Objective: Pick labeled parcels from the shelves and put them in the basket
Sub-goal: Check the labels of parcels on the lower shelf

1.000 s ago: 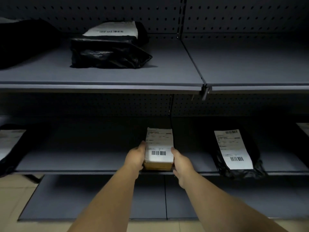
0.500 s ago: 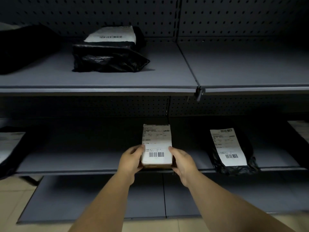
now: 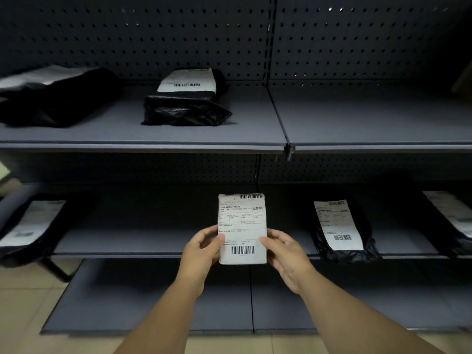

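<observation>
A small box parcel (image 3: 242, 226) with a white barcode label facing me is lifted in front of the middle shelf (image 3: 122, 241). My left hand (image 3: 201, 254) grips its left edge and my right hand (image 3: 286, 254) grips its right edge, thumbs on the label. Black bag parcels with white labels lie on the shelves: one (image 3: 342, 231) to the right on the middle shelf, one (image 3: 186, 98) on the upper shelf (image 3: 255, 129). No basket is in view.
Another black bag (image 3: 51, 98) lies at the upper shelf's left. More labeled bags sit at the middle shelf's far left (image 3: 28, 226) and far right (image 3: 454, 215). A bare bottom shelf (image 3: 153, 302) sits above a tiled floor (image 3: 23, 315). Pegboard backs the shelves.
Both hands have lifted the box parcel off the middle shelf and tilted its label up toward me. The view has tipped slightly upward.
</observation>
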`<action>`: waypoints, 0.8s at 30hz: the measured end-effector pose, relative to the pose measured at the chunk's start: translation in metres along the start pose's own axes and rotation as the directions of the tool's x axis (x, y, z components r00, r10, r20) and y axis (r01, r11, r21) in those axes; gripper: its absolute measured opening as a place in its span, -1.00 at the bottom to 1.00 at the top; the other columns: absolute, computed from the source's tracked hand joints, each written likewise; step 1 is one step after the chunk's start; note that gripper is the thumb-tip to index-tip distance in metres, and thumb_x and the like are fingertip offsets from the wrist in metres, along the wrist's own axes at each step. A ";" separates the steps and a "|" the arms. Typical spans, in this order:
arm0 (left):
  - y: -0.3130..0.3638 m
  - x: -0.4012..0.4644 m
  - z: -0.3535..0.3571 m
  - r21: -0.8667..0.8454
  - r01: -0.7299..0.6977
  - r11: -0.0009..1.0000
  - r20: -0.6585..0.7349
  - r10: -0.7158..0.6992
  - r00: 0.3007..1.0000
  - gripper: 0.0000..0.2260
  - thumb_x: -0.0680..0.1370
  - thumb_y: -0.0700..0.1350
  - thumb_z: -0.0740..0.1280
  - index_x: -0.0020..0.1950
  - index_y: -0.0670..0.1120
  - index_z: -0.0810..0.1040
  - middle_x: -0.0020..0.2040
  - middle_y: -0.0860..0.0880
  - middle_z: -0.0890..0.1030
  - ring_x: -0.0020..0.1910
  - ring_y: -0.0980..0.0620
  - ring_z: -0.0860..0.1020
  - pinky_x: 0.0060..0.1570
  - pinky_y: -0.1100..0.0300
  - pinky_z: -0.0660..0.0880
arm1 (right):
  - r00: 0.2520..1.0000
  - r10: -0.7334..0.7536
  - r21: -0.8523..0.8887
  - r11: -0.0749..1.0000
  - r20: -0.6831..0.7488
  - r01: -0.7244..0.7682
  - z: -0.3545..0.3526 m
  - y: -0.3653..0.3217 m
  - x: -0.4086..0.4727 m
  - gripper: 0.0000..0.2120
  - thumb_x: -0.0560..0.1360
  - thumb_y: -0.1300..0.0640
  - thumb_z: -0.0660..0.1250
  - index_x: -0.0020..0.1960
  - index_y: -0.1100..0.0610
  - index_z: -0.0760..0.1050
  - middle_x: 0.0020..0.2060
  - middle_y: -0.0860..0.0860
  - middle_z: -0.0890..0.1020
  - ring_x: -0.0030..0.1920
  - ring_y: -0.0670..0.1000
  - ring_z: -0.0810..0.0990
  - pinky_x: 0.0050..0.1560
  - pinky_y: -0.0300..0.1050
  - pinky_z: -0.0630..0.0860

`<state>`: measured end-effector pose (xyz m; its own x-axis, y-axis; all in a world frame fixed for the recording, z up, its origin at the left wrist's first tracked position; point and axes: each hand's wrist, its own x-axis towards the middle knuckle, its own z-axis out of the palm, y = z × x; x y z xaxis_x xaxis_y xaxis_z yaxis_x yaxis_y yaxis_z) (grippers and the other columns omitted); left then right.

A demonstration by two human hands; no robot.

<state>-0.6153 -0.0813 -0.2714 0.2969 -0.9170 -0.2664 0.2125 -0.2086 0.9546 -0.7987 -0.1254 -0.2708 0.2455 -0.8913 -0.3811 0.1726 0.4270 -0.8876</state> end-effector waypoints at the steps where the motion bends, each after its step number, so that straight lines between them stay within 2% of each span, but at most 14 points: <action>1: 0.000 -0.002 0.000 -0.008 -0.004 1.000 0.002 0.004 1.000 -0.82 0.53 -0.16 0.35 0.11 0.01 0.58 -0.04 0.02 0.70 -0.21 0.16 0.66 -0.30 0.31 0.54 | 1.000 -0.001 0.006 1.000 0.008 0.001 -0.001 0.000 -0.002 -0.80 0.49 0.23 0.35 0.09 0.05 0.51 -0.06 -0.03 0.72 -0.01 -0.06 0.68 0.02 -0.14 0.57; 10: -0.004 0.000 -0.001 -0.009 -0.010 1.000 -0.015 0.010 1.000 -0.82 0.52 -0.16 0.36 0.08 0.06 0.58 -0.04 0.06 0.70 -0.09 0.13 0.66 -0.28 0.33 0.55 | 1.000 -0.001 0.027 1.000 0.004 0.001 0.000 0.005 -0.001 -0.79 0.49 0.23 0.36 0.09 0.04 0.51 -0.05 -0.04 0.72 0.01 -0.06 0.67 0.15 -0.07 0.54; 14: -0.004 0.012 0.000 0.022 0.030 0.999 -0.027 -0.029 0.999 -0.85 0.52 -0.11 0.37 0.06 0.08 0.59 -0.06 0.04 0.70 -0.09 0.06 0.67 -0.16 0.17 0.61 | 0.999 0.020 0.006 1.000 -0.038 -0.020 0.001 0.003 0.008 -0.79 0.49 0.20 0.36 0.12 0.09 0.52 -0.05 0.01 0.72 0.02 -0.01 0.67 0.15 -0.03 0.55; 18: 0.000 0.032 0.003 0.005 0.114 0.993 -0.012 -0.114 0.993 -0.87 0.52 -0.10 0.37 0.05 0.02 0.57 -0.14 0.00 0.72 -0.16 0.03 0.69 -0.27 0.14 0.61 | 0.994 0.078 0.031 0.997 -0.079 -0.075 0.002 -0.002 0.021 -0.85 0.50 0.18 0.36 0.07 0.12 0.53 -0.06 0.06 0.71 -0.03 0.00 0.68 -0.10 -0.15 0.58; 21: 0.001 0.049 0.004 0.027 0.175 0.984 -0.024 -0.175 0.984 -0.87 0.51 -0.08 0.38 0.05 -0.02 0.57 -0.13 -0.03 0.71 -0.16 0.00 0.69 -0.28 0.09 0.62 | 0.983 0.147 0.070 0.988 -0.108 -0.139 0.003 -0.005 0.032 -0.88 0.49 0.17 0.37 0.02 0.13 0.51 -0.09 0.07 0.70 -0.08 0.00 0.68 -0.28 -0.20 0.58; 24: -0.002 0.064 0.004 0.050 0.223 0.973 -0.041 -0.221 0.974 -0.86 0.50 -0.05 0.39 0.04 -0.02 0.58 -0.07 -0.05 0.70 -0.09 -0.02 0.66 -0.28 0.08 0.60 | 0.972 0.197 0.062 0.980 -0.126 -0.190 0.004 -0.006 0.045 -0.89 0.48 0.16 0.38 -0.01 0.14 0.50 -0.13 0.07 0.69 -0.10 0.01 0.67 -0.31 -0.18 0.58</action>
<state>-0.6000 -0.1411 -0.2903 0.2809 -0.8331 -0.4765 0.2264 -0.4249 0.8765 -0.7851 -0.1676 -0.2822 0.1521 -0.8017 -0.5780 0.1811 0.5975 -0.7811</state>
